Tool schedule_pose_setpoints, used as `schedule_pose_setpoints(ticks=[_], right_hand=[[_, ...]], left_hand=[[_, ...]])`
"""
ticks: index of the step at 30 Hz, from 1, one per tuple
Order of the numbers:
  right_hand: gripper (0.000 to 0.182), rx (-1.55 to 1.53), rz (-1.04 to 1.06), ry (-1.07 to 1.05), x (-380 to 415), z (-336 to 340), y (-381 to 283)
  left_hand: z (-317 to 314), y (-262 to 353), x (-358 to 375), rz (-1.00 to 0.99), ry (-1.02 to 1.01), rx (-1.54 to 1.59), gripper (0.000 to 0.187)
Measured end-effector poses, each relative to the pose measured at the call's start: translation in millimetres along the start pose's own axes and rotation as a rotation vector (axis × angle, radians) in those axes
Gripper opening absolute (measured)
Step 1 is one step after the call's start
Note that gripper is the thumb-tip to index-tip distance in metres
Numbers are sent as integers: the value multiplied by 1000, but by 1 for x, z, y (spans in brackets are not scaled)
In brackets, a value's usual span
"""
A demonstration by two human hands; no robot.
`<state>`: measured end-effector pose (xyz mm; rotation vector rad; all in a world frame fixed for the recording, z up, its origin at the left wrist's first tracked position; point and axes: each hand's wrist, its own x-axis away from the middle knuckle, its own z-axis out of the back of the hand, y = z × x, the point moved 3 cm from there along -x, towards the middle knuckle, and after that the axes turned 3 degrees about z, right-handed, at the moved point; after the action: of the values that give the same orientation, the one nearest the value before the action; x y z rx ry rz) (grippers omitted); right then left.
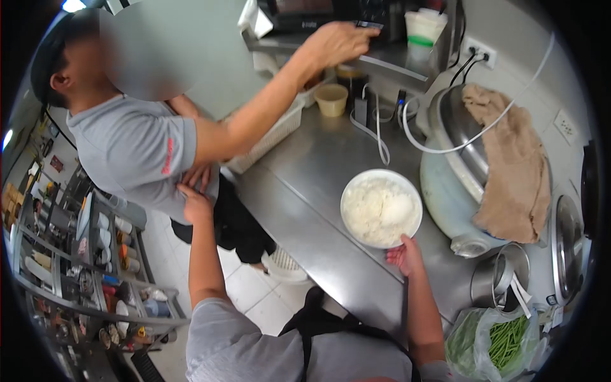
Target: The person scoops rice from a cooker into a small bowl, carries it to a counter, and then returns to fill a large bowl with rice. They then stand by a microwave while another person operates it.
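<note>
My right hand (407, 256) grips the near rim of a white bowl (345, 219) filled with white rice (379, 207). A rounded mound of rice stands up on the right side of the bowl, which is on or just above the steel counter (305, 184). My left hand (196, 205) is stretched out to the left against the grey shirt (143, 140) of a co-worker. It appears to hold nothing, with at least one finger extended; other fingers are partly hidden. The co-worker's hand (344, 43) reaches toward the shelf, holding a small dark object I cannot make out.
Right of the bowl is a large lidded pot (445, 178) with a brown cloth (509, 165). Nearer are a steel container (484, 283) with utensils and a bag of green beans (508, 340). A white cable (445, 151) loops above the counter. Loaded shelves (95, 305) stand left.
</note>
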<state>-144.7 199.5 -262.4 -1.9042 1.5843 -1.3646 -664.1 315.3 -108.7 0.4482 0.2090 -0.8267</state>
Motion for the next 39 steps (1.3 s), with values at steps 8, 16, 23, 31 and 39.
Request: schedule_pose_setpoints(ticks=[8,16,23,31,39], right_hand=[[29,-19,-8,-24,1,-2,-3],[35,64,-8,-28,-8,2,0],[37,119,22,3,3,-3,-4],[37,129,51,11,2,-5,-2],[33,97,60,51,3,-6,-1]], left_hand=[[30,-15,5,40,-91,-152,90],[54,-44,29,96,-955,-93,54],[102,-65,77,-66,-908,-205,72],[167,4,89,-362,-913,36,69],[193,86,59,-675,-1015,297,65]])
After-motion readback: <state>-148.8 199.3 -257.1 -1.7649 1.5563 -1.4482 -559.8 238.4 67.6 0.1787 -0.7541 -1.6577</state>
